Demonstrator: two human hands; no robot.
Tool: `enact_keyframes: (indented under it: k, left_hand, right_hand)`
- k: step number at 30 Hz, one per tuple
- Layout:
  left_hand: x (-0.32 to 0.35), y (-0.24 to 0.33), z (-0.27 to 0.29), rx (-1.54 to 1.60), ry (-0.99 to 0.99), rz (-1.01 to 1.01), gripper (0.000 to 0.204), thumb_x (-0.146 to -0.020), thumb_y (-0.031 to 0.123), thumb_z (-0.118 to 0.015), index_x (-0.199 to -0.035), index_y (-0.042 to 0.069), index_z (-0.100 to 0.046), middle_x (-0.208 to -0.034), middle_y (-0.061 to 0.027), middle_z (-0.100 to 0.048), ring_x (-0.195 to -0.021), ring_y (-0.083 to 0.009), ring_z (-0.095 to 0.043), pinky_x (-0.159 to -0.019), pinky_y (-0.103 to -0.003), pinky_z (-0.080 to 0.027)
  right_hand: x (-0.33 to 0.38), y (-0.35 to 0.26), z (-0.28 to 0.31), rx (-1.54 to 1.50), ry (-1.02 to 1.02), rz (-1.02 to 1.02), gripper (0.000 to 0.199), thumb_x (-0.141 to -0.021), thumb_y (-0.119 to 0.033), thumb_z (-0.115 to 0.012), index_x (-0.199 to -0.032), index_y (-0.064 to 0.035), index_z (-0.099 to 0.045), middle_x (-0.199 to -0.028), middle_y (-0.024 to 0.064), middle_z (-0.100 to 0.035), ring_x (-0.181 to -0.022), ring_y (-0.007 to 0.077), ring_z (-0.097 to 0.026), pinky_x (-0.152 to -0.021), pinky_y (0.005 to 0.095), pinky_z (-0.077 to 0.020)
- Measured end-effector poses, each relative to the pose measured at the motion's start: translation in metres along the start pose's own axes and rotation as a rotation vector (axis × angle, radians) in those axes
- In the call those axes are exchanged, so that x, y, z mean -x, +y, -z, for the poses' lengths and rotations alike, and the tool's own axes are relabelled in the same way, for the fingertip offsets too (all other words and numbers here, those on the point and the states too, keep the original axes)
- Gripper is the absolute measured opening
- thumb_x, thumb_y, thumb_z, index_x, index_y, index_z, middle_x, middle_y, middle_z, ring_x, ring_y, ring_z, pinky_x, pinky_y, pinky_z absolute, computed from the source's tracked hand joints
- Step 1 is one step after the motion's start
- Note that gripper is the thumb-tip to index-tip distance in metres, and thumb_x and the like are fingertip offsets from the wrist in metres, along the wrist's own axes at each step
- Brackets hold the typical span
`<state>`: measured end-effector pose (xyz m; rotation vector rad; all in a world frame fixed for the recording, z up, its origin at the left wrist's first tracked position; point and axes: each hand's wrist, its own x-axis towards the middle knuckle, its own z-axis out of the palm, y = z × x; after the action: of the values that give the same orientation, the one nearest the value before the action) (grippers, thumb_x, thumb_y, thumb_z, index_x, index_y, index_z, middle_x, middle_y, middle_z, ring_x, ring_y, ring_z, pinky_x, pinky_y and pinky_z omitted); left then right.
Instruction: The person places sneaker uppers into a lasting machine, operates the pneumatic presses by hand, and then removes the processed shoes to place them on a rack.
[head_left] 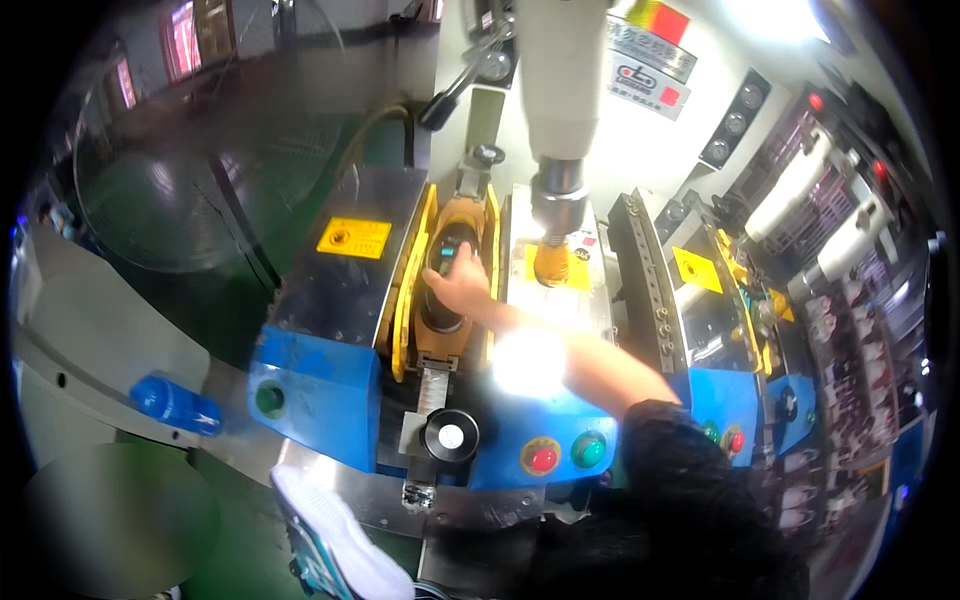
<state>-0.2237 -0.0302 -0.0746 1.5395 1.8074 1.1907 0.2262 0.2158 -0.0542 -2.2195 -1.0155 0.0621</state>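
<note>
My right hand [462,286] reaches into a shoe-sole press from the lower right, its thumb and forefinger spread. It lies over a dark oval pad [443,311] in a brown cradle between yellow side plates [404,325]. A small teal patch [448,252] shows beside the fingertips; I cannot tell whether they touch it. At the lower left a shoe [345,540] with a white sole and teal upper is tilted, sole facing up. My left hand is not in view, so what holds the shoe is hidden.
A pale press column [565,90] stands just right of the cradle. A black round knob [450,436] sits in front, with a red button [542,459] and a green button [589,449] to its right. A blue bottle [176,404] lies left. More presses [725,405] stand right.
</note>
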Motion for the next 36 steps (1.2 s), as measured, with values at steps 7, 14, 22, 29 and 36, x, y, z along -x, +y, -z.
enact_keyframes:
  k: [7, 14, 22, 29, 36]
  left_hand:
    - [0.038, 0.023, 0.046, 1.209, -0.056, 0.501, 0.049, -0.092, 0.025, -0.053, -0.132, 0.0, -0.041, -0.125, -0.0154, -0.052, -0.113, -0.0271, -0.053, -0.098, -0.042, -0.043]
    - [0.163, 0.061, 0.05, 1.013, 0.078, 0.528, 0.046, -0.088, 0.017, -0.059, -0.127, -0.002, -0.043, -0.118, -0.0104, -0.053, -0.106, -0.0211, -0.052, -0.092, -0.034, -0.043]
    - [0.347, 0.157, 0.059, 0.881, -0.397, 0.343, 0.079, -0.075, 0.021, -0.074, -0.138, 0.004, -0.029, -0.124, -0.0093, -0.047, -0.113, -0.0181, -0.047, -0.096, -0.032, -0.039]
    - [0.337, 0.103, 0.157, 0.538, -0.605, -0.387, 0.07, -0.087, 0.048, -0.056, -0.134, -0.001, -0.036, -0.127, -0.0158, -0.053, -0.132, -0.0306, -0.035, -0.114, -0.047, -0.006]
    - [0.319, -0.098, 0.236, 1.022, 0.083, 0.112, 0.036, -0.1, 0.029, -0.039, -0.111, -0.004, -0.047, -0.097, -0.0164, -0.062, -0.094, -0.0243, -0.058, -0.1, -0.042, -0.037]
  right_hand:
    - [0.237, 0.013, 0.171, 0.05, -0.071, 0.827, 0.077, -0.068, -0.017, -0.078, -0.129, 0.0085, -0.039, -0.133, 0.032, -0.04, -0.123, 0.0463, -0.041, -0.103, 0.0524, -0.0333]
    - [0.363, 0.098, 0.257, 0.218, -0.455, 0.461, 0.088, -0.071, -0.027, -0.076, -0.138, 0.0057, -0.029, -0.145, 0.029, -0.026, -0.136, 0.0393, -0.027, -0.109, 0.0535, -0.0226]
    - [0.469, 0.137, 0.285, -1.287, -1.385, -0.29, 0.064, -0.082, -0.036, -0.067, -0.126, 0.0039, -0.044, -0.118, 0.0147, -0.057, -0.111, 0.0224, -0.055, -0.096, 0.036, -0.0437]
    - [0.606, 0.125, 0.309, -1.129, -1.732, -0.426, 0.06, -0.089, -0.043, -0.056, -0.131, -0.0025, -0.044, -0.117, 0.0044, -0.058, -0.104, 0.0152, -0.056, -0.089, 0.0289, -0.0459]
    - [0.714, 0.039, 0.143, -0.589, -1.174, -0.079, 0.082, -0.085, -0.04, -0.065, -0.139, 0.0093, -0.027, -0.138, 0.0263, -0.038, -0.13, 0.0318, -0.038, -0.105, 0.0376, -0.0328]
